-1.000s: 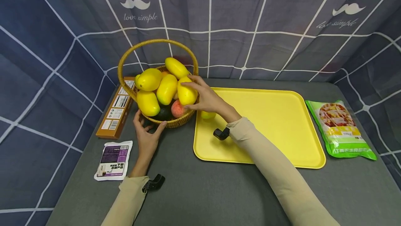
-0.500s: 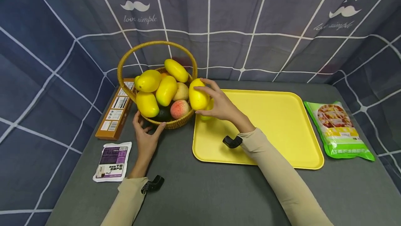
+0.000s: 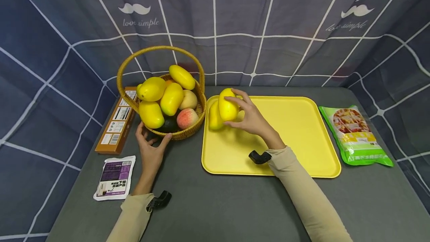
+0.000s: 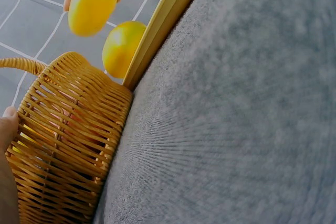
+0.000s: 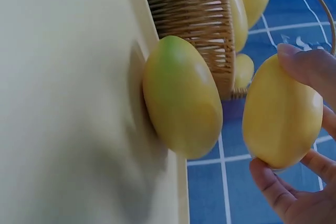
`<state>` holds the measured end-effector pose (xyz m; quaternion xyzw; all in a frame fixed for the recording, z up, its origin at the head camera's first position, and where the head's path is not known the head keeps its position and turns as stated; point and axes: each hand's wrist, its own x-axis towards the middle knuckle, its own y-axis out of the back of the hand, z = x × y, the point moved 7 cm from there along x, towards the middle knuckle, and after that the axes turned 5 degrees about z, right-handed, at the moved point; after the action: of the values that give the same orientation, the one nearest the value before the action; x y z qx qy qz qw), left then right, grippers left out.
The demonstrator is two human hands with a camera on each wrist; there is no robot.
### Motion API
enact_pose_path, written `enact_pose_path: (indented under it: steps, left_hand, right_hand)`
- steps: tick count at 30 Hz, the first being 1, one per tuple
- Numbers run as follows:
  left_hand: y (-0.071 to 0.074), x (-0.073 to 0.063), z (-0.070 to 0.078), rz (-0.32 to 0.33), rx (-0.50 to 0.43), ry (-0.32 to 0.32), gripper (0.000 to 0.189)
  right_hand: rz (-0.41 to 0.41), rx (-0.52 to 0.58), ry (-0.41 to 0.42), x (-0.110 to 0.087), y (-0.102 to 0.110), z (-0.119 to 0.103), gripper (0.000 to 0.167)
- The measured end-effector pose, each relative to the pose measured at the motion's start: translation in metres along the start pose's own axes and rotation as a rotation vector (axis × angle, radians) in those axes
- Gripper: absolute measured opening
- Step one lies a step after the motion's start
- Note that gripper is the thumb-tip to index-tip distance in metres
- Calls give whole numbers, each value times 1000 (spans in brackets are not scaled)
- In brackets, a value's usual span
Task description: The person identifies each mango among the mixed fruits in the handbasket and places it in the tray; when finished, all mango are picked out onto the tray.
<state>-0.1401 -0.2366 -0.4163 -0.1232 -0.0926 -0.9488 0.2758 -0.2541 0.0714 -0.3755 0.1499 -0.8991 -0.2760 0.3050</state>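
Note:
My right hand [image 3: 252, 119] pinches a yellow mango [image 3: 228, 104] between thumb and fingers, over the left end of the yellow tray [image 3: 285, 137]. Another mango [image 5: 182, 98], with a greenish tip, lies on the tray right beside the held one. To the left stands a wicker basket [image 4: 68, 145] with a tall arched handle, filled with several mangoes [image 3: 172, 99], a peach [image 3: 187, 118], a pale round fruit [image 3: 189, 100] and a dark green fruit [image 3: 169, 124]. My left hand [image 3: 151, 152] holds the basket's front, thumb at the rim; its fingertips are partly hidden.
A brown box [image 3: 114, 126] lies left of the basket, with a white-and-purple pouch [image 3: 115, 178] nearer the front. A green food bag [image 3: 356, 135] lies right of the tray. A checked curtain [image 3: 235, 18] hangs behind the grey table [image 3: 201, 204].
My right hand has lifted the mango off the basket's right side and carried it right, over the tray. The left hand stays at the basket. The view has shifted slightly.

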Motion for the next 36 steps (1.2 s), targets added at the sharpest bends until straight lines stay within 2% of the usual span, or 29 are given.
enact_pose_path:
  steps: [6,15,23,30,36]
  left_hand:
    - [0,-2,-3,-1,-4,-2,90]
    - [-1,-4,-6,2,8,-13,89]
    - [5,0,-1,16,4,-45,87]
    - [0,4,1,-9,-10,-70,86]
    - [-5,4,-1,-14,-20,-68,85]
  right_hand:
    - [17,6,-65,-10,6,14,75]
    - [12,18,-98,-18,9,29,77]
    - [-55,5,-123,-17,1,43,75]
    - [-60,-11,-146,-17,4,51,75]
    - [-104,-15,-175,-20,0,57,75]
